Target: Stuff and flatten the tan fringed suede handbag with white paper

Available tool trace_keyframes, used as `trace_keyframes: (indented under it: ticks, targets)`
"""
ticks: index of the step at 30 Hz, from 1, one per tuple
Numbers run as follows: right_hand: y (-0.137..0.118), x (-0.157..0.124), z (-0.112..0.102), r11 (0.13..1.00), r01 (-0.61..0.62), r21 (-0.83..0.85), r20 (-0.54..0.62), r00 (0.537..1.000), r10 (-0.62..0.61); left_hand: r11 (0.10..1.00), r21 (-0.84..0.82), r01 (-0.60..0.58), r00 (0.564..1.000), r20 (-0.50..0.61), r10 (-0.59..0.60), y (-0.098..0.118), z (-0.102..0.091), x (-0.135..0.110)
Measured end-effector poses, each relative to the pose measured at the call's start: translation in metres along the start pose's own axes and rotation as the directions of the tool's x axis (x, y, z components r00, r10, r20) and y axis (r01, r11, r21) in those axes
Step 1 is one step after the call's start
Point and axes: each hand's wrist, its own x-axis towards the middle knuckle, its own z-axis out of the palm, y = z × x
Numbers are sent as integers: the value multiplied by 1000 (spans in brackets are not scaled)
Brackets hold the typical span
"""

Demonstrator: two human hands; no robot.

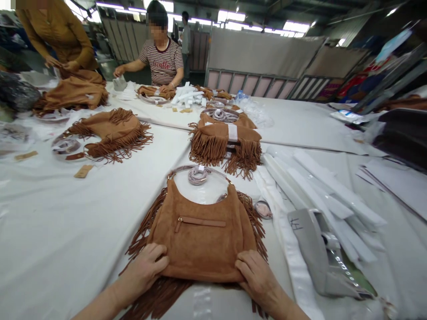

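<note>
A brown suede handbag (203, 242) with long fringe lies flat before me, its zipped pocket (202, 221) facing up. Its strap arches away from me, around a wrapped coil of strap (198, 175). At the bag's lower left corner, my left hand (148, 264) grips the edge with curled fingers. My right hand (255, 273) closes on the lower right corner in the same way. Both thumbs are partly hidden. Fringe (160, 295) spreads out from under the bag's near edge and both sides.
A grey tape dispenser (316, 249) and long white foam strips (330, 200) lie at the right. Past my bag sits a stack of fringed bags (227, 138); another bag (110, 131) lies left. Two people (163, 58) work across the table (66, 213).
</note>
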Motion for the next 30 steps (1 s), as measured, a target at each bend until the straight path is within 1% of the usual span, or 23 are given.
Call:
trace_keyframes:
  ticks: [2, 4, 5, 8, 10, 13, 17, 20, 23, 26, 30]
  targets:
    - [0, 3, -2, 998, 49, 31, 4, 999, -49, 1000, -5, 16, 999, 39, -16, 0, -4, 2]
    - [2, 5, -3, 996, 52, 77, 5, 999, -53, 1000, -3, 25, 996, 83, -25, -2, -7, 5]
    - [4, 5, -2, 995, 31, 93, 19, 999, -32, 1000, 0, 27, 995, 100, -27, -3, -8, 6]
    - [10, 5, 4, 994, -62, 93, 111, 992, 52, 1000, -5, 28, 992, 121, -27, -8, -8, 10]
    - [16, 5, 11, 994, -79, 74, 154, 986, 67, 999, -29, 37, 991, 131, -33, -11, -8, 12]
    - [21, 6, 21, 994, -106, 37, 147, 984, 100, 995, -61, 80, 989, 132, -71, -14, -7, 18]
    - [22, 7, 28, 979, -202, -11, 146, 969, 201, 981, -37, 188, 979, 88, -185, -10, -3, 25]
    - [22, 9, 28, 975, -220, -19, 133, 966, 220, 958, 34, 286, 957, 47, -287, -4, 1, 30]
    - [23, 12, 30, 972, -234, -37, 126, 963, 237, 919, 157, 362, 931, -4, -366, 3, 1, 37]
    - [24, 14, 33, 962, -261, -79, 131, 954, 270, 882, 271, 386, 919, -26, -394, 8, -4, 47]
    - [23, 19, 34, 940, -314, -131, 138, 933, 331, 857, 345, 383, 914, -6, -406, 11, -12, 62]
